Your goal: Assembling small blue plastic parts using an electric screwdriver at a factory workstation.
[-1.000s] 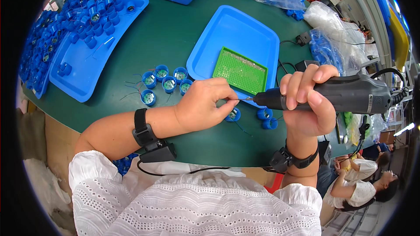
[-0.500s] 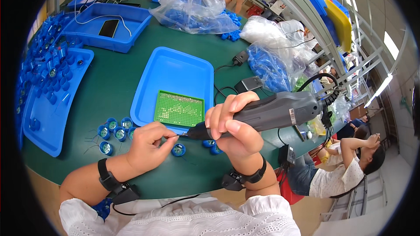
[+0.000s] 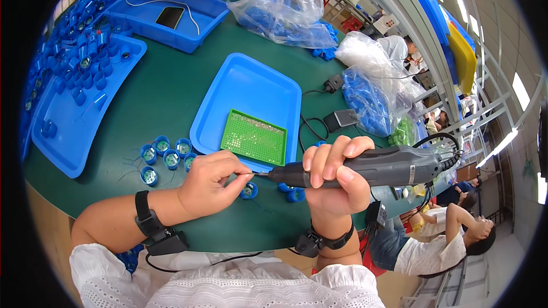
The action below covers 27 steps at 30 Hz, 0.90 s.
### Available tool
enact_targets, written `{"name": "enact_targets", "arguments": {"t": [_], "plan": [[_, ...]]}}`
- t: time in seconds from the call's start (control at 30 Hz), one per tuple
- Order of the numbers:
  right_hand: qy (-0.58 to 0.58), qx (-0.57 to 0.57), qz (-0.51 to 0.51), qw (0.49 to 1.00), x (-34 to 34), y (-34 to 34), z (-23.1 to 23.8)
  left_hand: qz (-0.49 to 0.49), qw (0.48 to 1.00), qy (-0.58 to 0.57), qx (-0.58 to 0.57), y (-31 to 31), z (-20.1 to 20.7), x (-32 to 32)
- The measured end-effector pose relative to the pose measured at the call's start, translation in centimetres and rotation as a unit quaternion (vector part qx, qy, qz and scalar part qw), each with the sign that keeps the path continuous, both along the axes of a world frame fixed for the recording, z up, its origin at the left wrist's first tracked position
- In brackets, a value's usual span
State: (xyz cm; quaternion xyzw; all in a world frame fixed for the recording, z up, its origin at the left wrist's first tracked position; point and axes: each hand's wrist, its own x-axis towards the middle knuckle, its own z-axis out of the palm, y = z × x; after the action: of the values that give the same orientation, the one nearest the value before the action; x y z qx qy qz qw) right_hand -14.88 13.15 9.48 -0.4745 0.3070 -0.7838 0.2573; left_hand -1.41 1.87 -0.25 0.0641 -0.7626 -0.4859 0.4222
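Note:
My right hand [image 3: 338,185] is wrapped round a dark grey electric screwdriver [image 3: 397,165], held level above the table with its thin bit pointing left. The fingers of my left hand [image 3: 211,185] pinch at the tip of that bit; whatever is between them is too small to make out. Under the bit stands a small blue cup [image 3: 249,190] with a circuit board inside. More such cups [image 3: 171,159] with thin wires cluster left of it, and another pair [image 3: 295,195] is partly hidden by my right hand. Beyond lies a green perforated tray [image 3: 268,157] with tiny shiny pieces.
The green tray rests in a large blue tray [image 3: 257,88]. Heaped blue cups [image 3: 74,63] fill the far left beside another blue tray [image 3: 57,142]. Plastic bags [image 3: 279,8], a blue bin [image 3: 200,34] with a phone, and black cables lie farther back. A person [image 3: 431,239] sits at the right.
The view has shifted, so the table's things appear farther right. My hands keep the same hold, left fingertips at the bit and right hand round the screwdriver.

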Motion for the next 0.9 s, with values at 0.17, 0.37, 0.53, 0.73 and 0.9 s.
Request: {"name": "enact_targets", "arguments": {"t": [0.17, 0.37, 0.53, 0.73, 0.9], "plan": [[-0.009, -0.010, 0.003, 1.000, 0.4, 0.3, -0.2, -0.001, 1.000, 0.003, 0.003, 0.1, -0.2, 0.4], [-0.031, -0.013, -0.004, 0.999, 0.7, 0.4, -0.4, -0.012, 1.000, -0.008, 0.014, 0.1, -0.1, 0.9], [-0.008, -0.022, -0.004, 1.000, 0.6, 0.5, -0.2, -0.015, 1.000, -0.010, 0.000, 0.0, -0.1, 0.4], [0.021, -0.026, 0.009, 0.999, 0.0, 0.7, 0.0, -0.035, 0.999, -0.005, 0.018, 0.0, -0.5, -0.1], [0.026, -0.021, 0.017, 0.999, 0.0, 0.9, -0.4, -0.038, 0.999, -0.008, 0.015, 0.1, -0.6, 0.3]]}}
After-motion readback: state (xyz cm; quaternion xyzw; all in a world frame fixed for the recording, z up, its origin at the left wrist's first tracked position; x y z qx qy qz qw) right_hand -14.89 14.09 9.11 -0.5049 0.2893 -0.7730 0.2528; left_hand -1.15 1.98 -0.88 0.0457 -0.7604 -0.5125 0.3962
